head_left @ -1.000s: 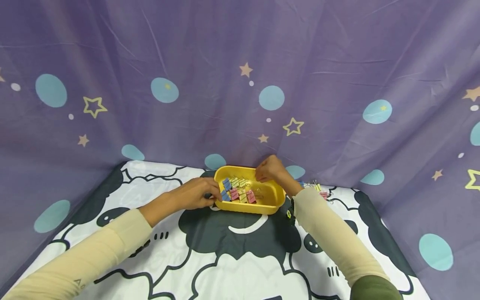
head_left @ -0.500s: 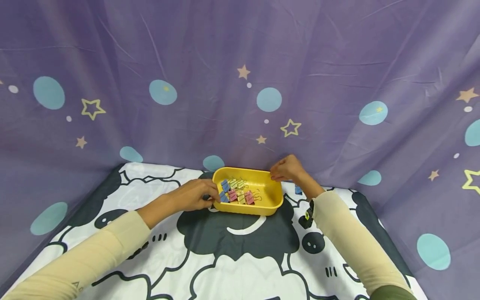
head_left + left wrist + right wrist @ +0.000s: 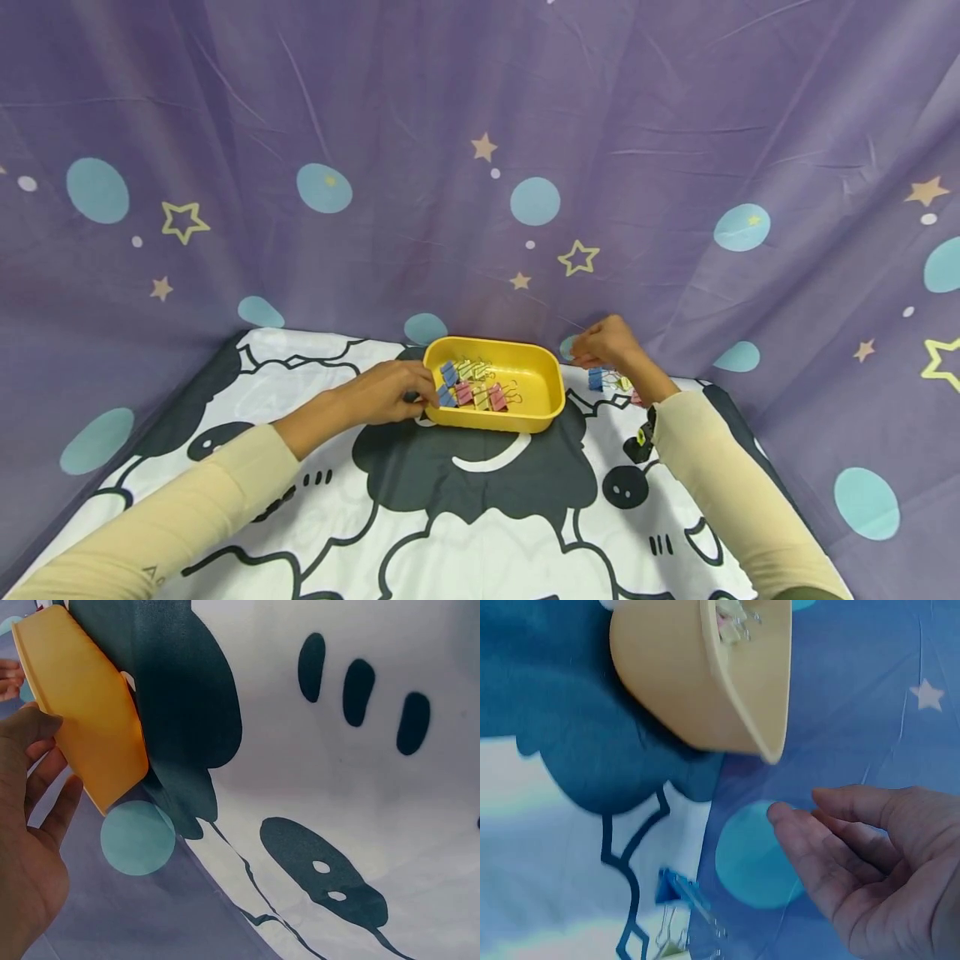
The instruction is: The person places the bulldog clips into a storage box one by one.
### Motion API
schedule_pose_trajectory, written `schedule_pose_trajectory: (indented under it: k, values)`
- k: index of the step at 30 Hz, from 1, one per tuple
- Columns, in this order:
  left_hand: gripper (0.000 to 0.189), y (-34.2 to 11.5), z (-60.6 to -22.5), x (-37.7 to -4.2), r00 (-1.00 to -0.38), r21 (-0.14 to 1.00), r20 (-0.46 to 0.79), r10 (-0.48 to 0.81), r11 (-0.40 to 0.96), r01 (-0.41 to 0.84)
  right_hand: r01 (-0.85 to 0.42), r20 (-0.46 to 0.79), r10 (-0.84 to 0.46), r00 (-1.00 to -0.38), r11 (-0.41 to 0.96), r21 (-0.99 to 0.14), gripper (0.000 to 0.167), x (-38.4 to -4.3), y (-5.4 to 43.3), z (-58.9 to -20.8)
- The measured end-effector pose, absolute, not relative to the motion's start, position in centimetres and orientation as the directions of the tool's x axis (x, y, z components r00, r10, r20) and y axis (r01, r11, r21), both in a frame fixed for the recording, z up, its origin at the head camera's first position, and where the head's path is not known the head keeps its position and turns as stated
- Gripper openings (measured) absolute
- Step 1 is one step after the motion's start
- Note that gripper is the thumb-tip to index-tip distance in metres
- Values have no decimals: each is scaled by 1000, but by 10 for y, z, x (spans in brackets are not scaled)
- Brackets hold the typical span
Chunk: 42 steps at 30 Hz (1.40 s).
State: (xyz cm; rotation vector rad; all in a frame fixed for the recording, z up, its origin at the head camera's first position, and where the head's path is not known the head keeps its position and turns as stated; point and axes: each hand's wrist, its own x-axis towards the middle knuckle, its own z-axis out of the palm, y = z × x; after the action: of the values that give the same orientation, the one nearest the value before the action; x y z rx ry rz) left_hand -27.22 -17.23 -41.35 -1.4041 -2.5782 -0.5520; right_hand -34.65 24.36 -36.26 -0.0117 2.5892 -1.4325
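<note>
A yellow plastic tray [image 3: 540, 375] stands on the printed cloth, with several blue, yellow and pink binder clips [image 3: 480, 396] gathered toward its left end. At that end my left hand [image 3: 390, 390] holds the tray's rim; the left wrist view has the thumb over the tray's [image 3: 90, 712] edge. To the right of the tray, my right hand [image 3: 611, 343] hovers with nothing in it, its fingers [image 3: 810, 855] loosely bent and apart from the thumb. Below it on the cloth lie a blue binder clip [image 3: 595, 379] and a yellow one [image 3: 624, 383], partly hidden by the wrist.
A purple curtain [image 3: 420, 250] with stars and blue spots rises right behind the tray. The cloth [image 3: 510, 550] is white with dark sheep drawings. A pink clip [image 3: 636, 398] shows beside the right forearm.
My right hand has moved right, from above the tray's inside to over the clips on the cloth. The left hand stays at the tray's left end.
</note>
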Motion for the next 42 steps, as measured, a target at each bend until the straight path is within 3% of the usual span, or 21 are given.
schedule_pose_trajectory:
  k: [9, 12, 16, 19, 32, 42]
  values:
    - [23, -173, -415, -271, -542, 249, 312, 780, 484, 839, 169, -216, -41, -975, 488, -856, 29, -343, 277, -362]
    - [23, -173, -414, -271, -552, 255, 296, 779, 493, 832, 150, -179, 3, -984, 561, -814, 30, -344, 289, -365]
    - [23, -174, -414, -271, -560, 253, 288, 777, 502, 827, 138, -139, 56, -989, 697, -704, 19, -378, 323, -393]
    - [23, -175, -414, -271, -559, 247, 288, 778, 503, 828, 160, -158, 71, -985, 721, -674, 17, -397, 338, -411]
    - [21, -171, -413, -270, -563, 256, 291, 773, 504, 825, 143, -139, 62, -988, 686, -713, 20, -356, 307, -397]
    - [21, -171, -412, -270, -575, 261, 280, 769, 516, 816, 262, -268, 35, -963, 365, -894, 29, -348, 303, -398]
